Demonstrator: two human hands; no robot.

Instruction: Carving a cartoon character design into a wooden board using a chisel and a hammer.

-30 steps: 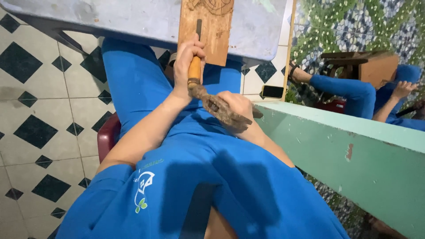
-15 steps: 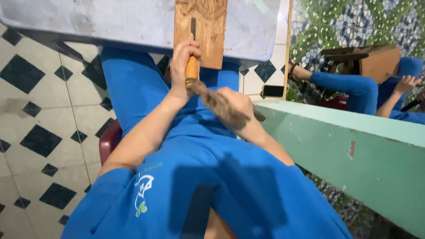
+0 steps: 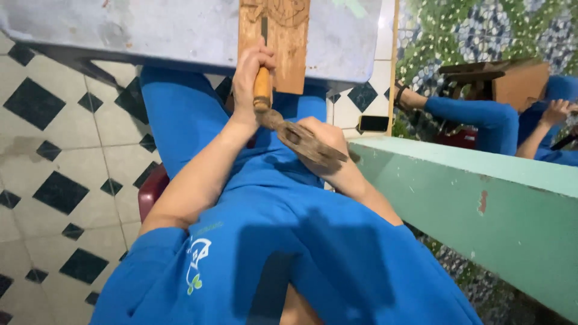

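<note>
At twelve o'clock in the head view, a carved wooden board (image 3: 283, 36) lies on a grey table (image 3: 150, 30), its near end overhanging the table's front edge. The left hand (image 3: 250, 75) sits just below the board, fingers curled tight around the orange-brown handle of a chisel (image 3: 262, 78); the dark blade runs up from the fist toward twelve o'clock and rests on the carved surface. The handle's butt end shows below the fist.

Toward four o'clock from that fist, the right hand (image 3: 325, 141) is closed around a wooden mallet (image 3: 301, 139), a worn, brown piece of wood lying slantwise across the palm. Its upper end touches or comes very close to the chisel's butt (the exact contact cannot be made out). The right fingers wrap under the mallet and are mostly hidden, so only the knuckles and thumb side show.

Both forearms come out of a blue shirt (image 3: 289, 259) with a small white emblem at the left shoulder. Blue trousers show beneath the table, and a dark red seat edge (image 3: 150, 189) peeks out at nine o'clock. A pale green ledge (image 3: 481, 198) runs along three o'clock, and beyond it another person's blue sleeve (image 3: 469, 114) is seen beside a brown wooden piece (image 3: 518, 84). The floor (image 3: 54, 162) is white tile with black diamonds.
</note>
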